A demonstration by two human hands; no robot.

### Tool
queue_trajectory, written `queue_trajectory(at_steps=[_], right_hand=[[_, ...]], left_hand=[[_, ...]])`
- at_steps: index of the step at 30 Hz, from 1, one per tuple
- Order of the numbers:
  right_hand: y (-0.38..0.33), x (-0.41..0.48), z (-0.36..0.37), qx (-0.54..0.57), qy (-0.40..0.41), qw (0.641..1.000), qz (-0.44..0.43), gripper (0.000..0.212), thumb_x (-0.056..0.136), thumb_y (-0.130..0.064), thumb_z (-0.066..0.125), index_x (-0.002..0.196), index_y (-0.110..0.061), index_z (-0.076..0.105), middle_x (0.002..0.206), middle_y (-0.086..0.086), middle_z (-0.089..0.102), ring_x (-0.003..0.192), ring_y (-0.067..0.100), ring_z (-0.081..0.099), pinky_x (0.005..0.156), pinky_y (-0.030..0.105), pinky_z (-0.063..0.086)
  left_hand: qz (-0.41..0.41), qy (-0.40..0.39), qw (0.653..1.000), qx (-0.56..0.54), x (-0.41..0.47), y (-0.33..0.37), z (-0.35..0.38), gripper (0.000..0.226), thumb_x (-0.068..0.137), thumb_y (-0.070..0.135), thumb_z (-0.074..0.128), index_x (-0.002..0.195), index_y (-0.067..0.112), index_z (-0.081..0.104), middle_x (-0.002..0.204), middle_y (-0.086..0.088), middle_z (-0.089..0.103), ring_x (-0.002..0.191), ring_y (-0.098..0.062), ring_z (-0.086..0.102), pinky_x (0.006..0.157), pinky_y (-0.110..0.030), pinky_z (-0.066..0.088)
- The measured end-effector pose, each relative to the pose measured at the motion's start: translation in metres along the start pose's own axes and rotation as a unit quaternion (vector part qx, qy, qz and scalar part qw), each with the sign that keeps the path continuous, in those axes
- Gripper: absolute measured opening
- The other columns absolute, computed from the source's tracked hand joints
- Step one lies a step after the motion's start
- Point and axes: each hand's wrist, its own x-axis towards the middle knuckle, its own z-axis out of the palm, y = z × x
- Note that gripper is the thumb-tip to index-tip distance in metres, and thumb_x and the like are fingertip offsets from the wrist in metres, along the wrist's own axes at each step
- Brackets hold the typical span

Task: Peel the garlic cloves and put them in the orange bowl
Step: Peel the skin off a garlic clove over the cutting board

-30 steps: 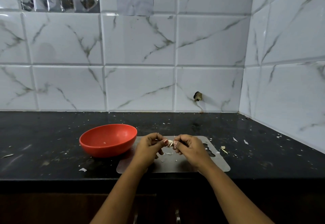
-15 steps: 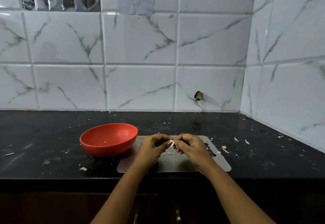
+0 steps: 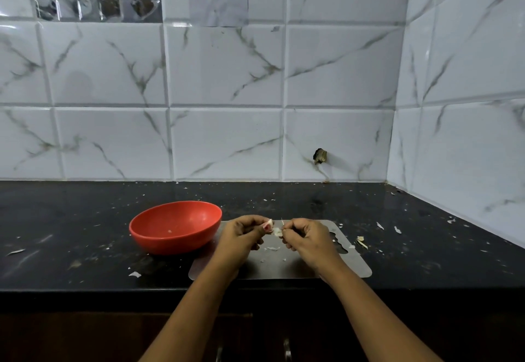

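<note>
The garlic clove [image 3: 275,230] is held in the air between the two hands, just above the grey cutting mat [image 3: 287,269] and to the right of the orange bowl [image 3: 170,245]. It is a small, light, firm thing. Its papery skin should tear off in brittle flakes, and the bared flesh is likely to be slick and a little sticky. By my judgement it is best pinched across its broad sides near one end, leaving the other end free for a nail to lift the skin. The left hand [image 3: 241,238] has its fingers curled and pinches the clove between thumb and fingertips. The right hand [image 3: 308,238], also curled, nips at the clove's right side, where a thin sliver of skin [image 3: 282,221] stands up; how much skin remains is too small to tell. Both forearms reach in from below with the wrists raised off the mat. Pale peel scraps [image 3: 271,248] lie on the mat beneath the hands, and more are scattered over the black countertop [image 3: 71,219]. One pale speck [image 3: 170,231] sits in the bowl.
</note>
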Motion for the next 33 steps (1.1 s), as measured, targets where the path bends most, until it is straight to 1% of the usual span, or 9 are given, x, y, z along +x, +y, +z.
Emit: queue_trajectory(at_steps=[4,11,15,20,22,24,26,29,33], right_hand=[[-0.002,0.0,-0.001,0.004,-0.004,1.0,0.009,0.023,0.086,-0.008,0.06,0.069,-0.019,0.069,0.063,0.001,0.066,0.057,0.004,0.057,0.059,0.021,0.048],[0.003,0.002,0.0,0.045,0.034,0.998,0.029,0.013,0.087,-0.009,0.066,0.083,-0.02,0.073,0.075,0.003,0.072,0.064,0.009,0.066,0.064,0.022,0.055],[0.002,0.002,-0.001,0.064,0.052,0.996,0.025,0.014,0.086,-0.006,0.067,0.082,-0.019,0.073,0.074,0.005,0.072,0.065,0.01,0.067,0.063,0.02,0.054],[0.006,0.004,-0.018,0.093,0.15,0.983,0.047,0.012,0.087,-0.004,0.066,0.084,-0.012,0.073,0.068,0.005,0.07,0.058,0.009,0.064,0.063,0.026,0.056],[0.014,0.006,-0.04,0.021,0.202,0.978,0.049,0.007,0.086,-0.004,0.066,0.086,-0.005,0.073,0.067,0.004,0.069,0.057,0.013,0.064,0.064,0.029,0.056],[0.023,0.003,-0.068,-0.083,0.246,0.964,0.059,0.007,0.084,-0.004,0.067,0.085,-0.003,0.074,0.073,0.009,0.071,0.064,0.02,0.066,0.069,0.03,0.055],[0.032,-0.004,-0.091,-0.18,0.268,0.943,0.078,0.01,0.083,-0.001,0.065,0.087,-0.002,0.074,0.083,0.013,0.073,0.075,0.023,0.067,0.074,0.026,0.051],[0.039,-0.01,-0.103,-0.261,0.235,0.929,0.114,0.021,0.083,0.005,0.057,0.094,0.0,0.073,0.097,0.016,0.072,0.09,0.029,0.066,0.084,0.031,0.05],[0.033,-0.009,-0.091,-0.329,0.175,0.919,0.13,0.029,0.085,-0.004,0.054,0.107,-0.007,0.071,0.111,0.012,0.069,0.107,0.031,0.061,0.092,0.036,0.049]], left_hand=[[-0.009,0.028,0.998,-0.054,0.0,0.002,-0.004,0.007,0.089,0.012,0.061,0.093,0.011,0.067,0.082,0.002,0.074,0.059,-0.004,0.057,0.054,-0.018,0.042],[-0.006,0.025,1.0,0.005,0.0,0.001,0.002,0.006,0.095,0.012,0.053,0.092,0.015,0.056,0.085,0.0,0.07,0.066,-0.01,0.055,0.052,-0.017,0.04],[-0.005,0.046,0.998,0.032,-0.002,0.003,0.01,0.006,0.096,0.013,0.05,0.093,0.015,0.055,0.094,0.001,0.071,0.069,-0.01,0.051,0.053,-0.019,0.04],[-0.009,0.079,0.997,0.008,-0.006,0.004,0.024,0.004,0.091,0.016,0.059,0.089,0.012,0.061,0.087,0.002,0.073,0.061,-0.008,0.048,0.051,-0.018,0.039],[-0.011,0.076,0.997,-0.004,-0.009,0.004,0.029,0.005,0.09,0.015,0.061,0.089,0.011,0.063,0.086,0.0,0.074,0.056,-0.004,0.049,0.049,-0.017,0.039],[-0.019,0.069,0.997,-0.006,-0.01,0.002,0.03,0.004,0.09,0.013,0.061,0.092,0.011,0.064,0.085,-0.002,0.074,0.053,0.002,0.053,0.05,-0.018,0.04],[-0.03,0.058,0.998,0.006,-0.01,0.001,0.03,0.008,0.09,0.012,0.061,0.094,0.016,0.066,0.087,-0.001,0.074,0.061,-0.001,0.057,0.053,-0.02,0.041],[-0.042,0.044,0.998,0.014,-0.01,0.001,0.028,0.011,0.09,0.011,0.061,0.093,0.019,0.068,0.089,-0.002,0.074,0.066,-0.01,0.057,0.055,-0.021,0.042],[-0.05,0.038,0.998,-0.004,-0.012,0.003,0.026,0.009,0.09,0.008,0.061,0.093,0.015,0.065,0.081,0.001,0.075,0.062,-0.012,0.053,0.054,-0.021,0.041]])
